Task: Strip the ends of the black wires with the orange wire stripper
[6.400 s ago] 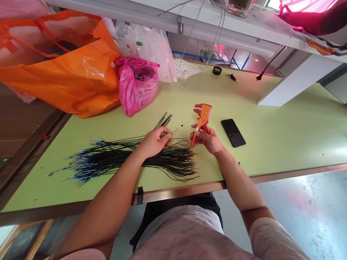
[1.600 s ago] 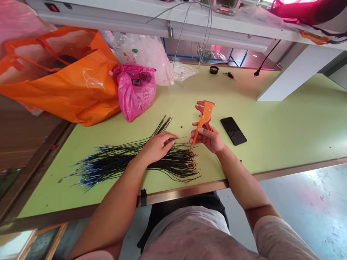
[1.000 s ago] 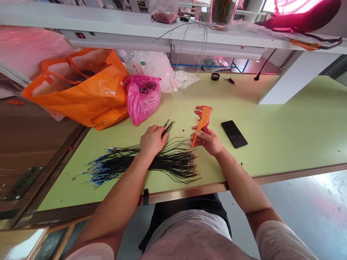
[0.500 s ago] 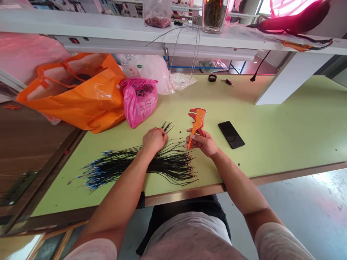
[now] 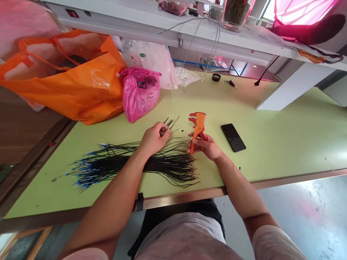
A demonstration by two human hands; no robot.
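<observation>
My right hand point(image 5: 207, 146) is wrapped around the handles of an orange and red wire stripper point(image 5: 200, 124), its red jaws pointing up and to the left. My left hand point(image 5: 157, 137) is closed, thumb against fingers, on a few thin black wires point(image 5: 170, 122); their ends stick out beyond the fingertips. Beneath my left forearm lies a large bundle of black wires point(image 5: 165, 164) on the table. Blue pieces and silvery tips point(image 5: 89, 171) mark the bundle's left end, while copper-coloured ends show at the right.
A phone point(image 5: 233, 137) lies right of my right hand. An orange bag point(image 5: 89, 86) and a pink plastic bag point(image 5: 142, 94) stand at the back left. A white shelf point(image 5: 151, 25) crosses above the green table point(image 5: 284, 144), with a panel point(image 5: 287, 86) under it.
The view has shifted and tilted slightly. My left hand has turned a little and lifted, showing more of its thumb and fingers. My right hand still grips the wire stripper.
</observation>
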